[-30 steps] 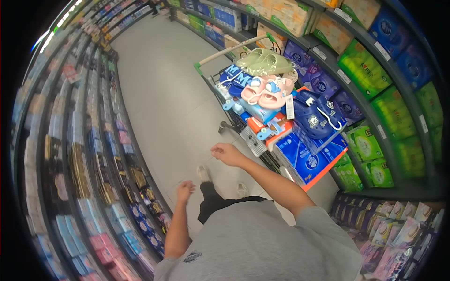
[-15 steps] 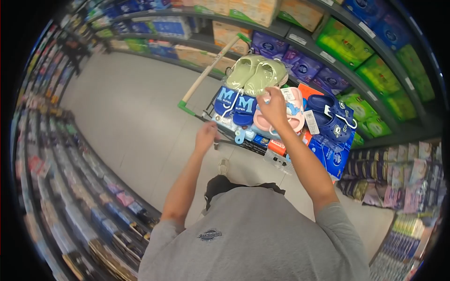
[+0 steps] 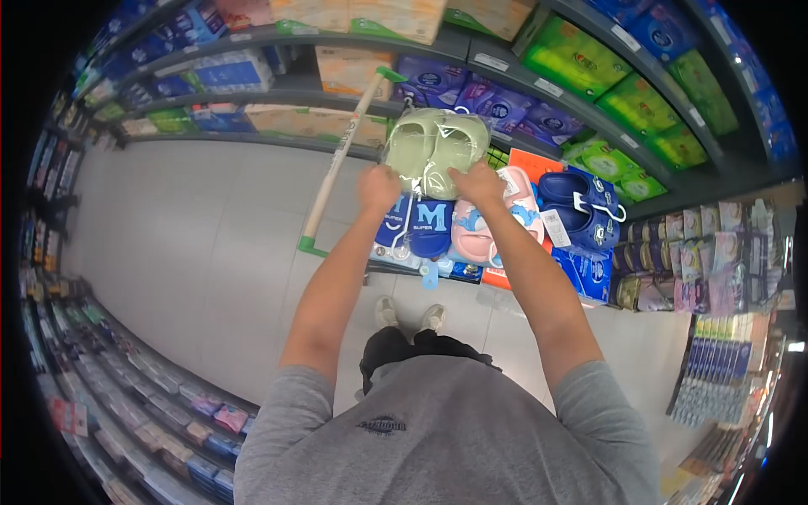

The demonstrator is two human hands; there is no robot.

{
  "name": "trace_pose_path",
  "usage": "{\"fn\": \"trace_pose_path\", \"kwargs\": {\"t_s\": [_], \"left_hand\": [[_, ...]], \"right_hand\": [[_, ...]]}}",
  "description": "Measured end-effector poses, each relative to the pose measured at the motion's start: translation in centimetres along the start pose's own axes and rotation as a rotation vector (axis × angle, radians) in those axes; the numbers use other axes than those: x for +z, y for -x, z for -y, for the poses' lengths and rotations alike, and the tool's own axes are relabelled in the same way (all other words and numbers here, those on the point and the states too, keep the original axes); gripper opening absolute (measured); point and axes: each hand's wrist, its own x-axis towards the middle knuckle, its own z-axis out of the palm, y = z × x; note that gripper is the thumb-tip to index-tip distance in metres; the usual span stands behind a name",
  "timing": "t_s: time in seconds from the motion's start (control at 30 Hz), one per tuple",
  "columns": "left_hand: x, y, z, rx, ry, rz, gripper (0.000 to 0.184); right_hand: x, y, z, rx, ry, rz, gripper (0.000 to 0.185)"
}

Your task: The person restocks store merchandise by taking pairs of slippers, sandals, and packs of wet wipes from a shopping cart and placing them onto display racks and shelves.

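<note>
A pair of light green slippers (image 3: 436,143) in clear wrapping lies at the cart's handle end. My left hand (image 3: 379,187) is closed on their near left edge. My right hand (image 3: 478,185) grips the near right edge. Just below them are blue slippers (image 3: 432,229) with a large M and a white hanger. Pink slippers (image 3: 478,238) lie to the right, partly under my right forearm. Farther right sit navy clogs (image 3: 581,208) with a white hanger and a tag, above a blue package (image 3: 593,273).
The cart's handle (image 3: 341,160) stands left of the goods. Shelves of tissue packs (image 3: 572,67) run behind the cart. Hanging packets (image 3: 715,261) are at the right. Another shelf (image 3: 143,387) lines the lower left, with grey floor (image 3: 194,227) between.
Both hands have moved up to the green slippers and taken hold of them. My right hand has left the pink slippers. The view has turned, and the cart appears farther left.
</note>
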Motion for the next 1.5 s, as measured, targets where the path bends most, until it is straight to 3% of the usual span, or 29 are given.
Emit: {"fn": "trace_pose_path", "kwargs": {"t_s": [0.23,0.3,0.43,0.57,0.63,0.7,0.73,0.77,0.83,0.9,0.97,1.03,1.07,1.13,1.23,1.3,1.33,1.4,1.5], "left_hand": [[0.2,-1.0,1.3,0.029,0.025,0.002,0.021],[0.1,-0.8,1.3,-0.027,0.186,0.025,0.023],[0.3,-1.2,1.8,-0.066,0.231,0.026,0.024],[-2.3,-0.1,-0.1,-0.124,0.634,0.03,0.023],[-2.4,-0.6,0.0,-0.046,0.725,-0.012,0.034],[-4.8,0.2,-2.9,-0.198,0.994,0.185,0.044],[-6.2,1.2,-5.2,-0.159,1.161,0.347,0.05],[-7.4,2.5,-7.8,-0.123,1.322,0.521,0.056],[-7.7,5.4,-12.2,-0.238,1.441,0.676,0.058],[-5.0,8.8,-15.0,-0.159,1.371,0.766,0.054],[-2.3,13.4,-20.3,0.029,1.277,0.84,0.052],[1.6,20.0,-25.8,0.071,1.248,0.845,0.059],[3.4,23.2,-28.1,-0.027,1.183,0.976,0.059],[7.9,30.1,-32.6,0.081,1.104,1.164,0.057],[16.1,40.4,-36.4,0.038,1.002,1.284,0.051],[21.6,46.2,-36.9,-0.226,0.929,1.482,0.052],[23.9,48.7,-37.2,-0.211,0.913,1.506,0.052],[27.9,53.4,-38.4,-0.39,0.745,1.699,0.048],[32.0,59.3,-41.8,-0.503,0.639,1.804,0.044]], "right_hand": [[0.3,1.2,1.6,-0.03,-0.137,-0.25,0.066],[-0.1,1.2,1.8,-0.055,-0.479,-0.201,0.064],[-1.8,2.1,2.6,-0.054,-0.638,-0.26,0.064],[-4.3,4.1,2.1,-0.06,-0.799,-0.33,0.057],[-5.4,5.0,0.7,-0.19,-1.128,-0.304,0.057],[-6.2,5.9,-1.2,-0.279,-1.222,-0.35,0.058],[-7.9,7.9,-2.6,-0.327,-1.291,-0.338,0.058],[-10.0,10.4,-4.2,-0.379,-1.358,-0.331,0.059],[-12.0,14.0,-9.1,-0.395,-1.407,-0.275,0.061],[-12.5,16.4,-15.7,-0.444,-1.283,-0.348,0.056],[-13.8,20.6,-23.4,-0.352,-1.343,-0.317,0.053],[-13.9,25.7,-31.5,-0.235,-1.359,-0.311,0.054],[-13.2,28.3,-35.8,-0.169,-1.391,-0.298,0.055],[-11.1,33.4,-44.0,-0.046,-1.464,-0.269,0.056],[-7.4,41.0,-54.4,0.101,-1.605,-0.324,0.059],[-7.5,46.4,-58.9,0.222,-1.659,-0.345,0.06],[-7.6,48.6,-60.9,0.332,-1.706,-0.338,0.061],[-7.0,52.2,-65.2,0.379,-1.748,-0.386,0.062],[-7.3,55.4,-70.6,0.45,-1.809,-0.452,0.061]]}}
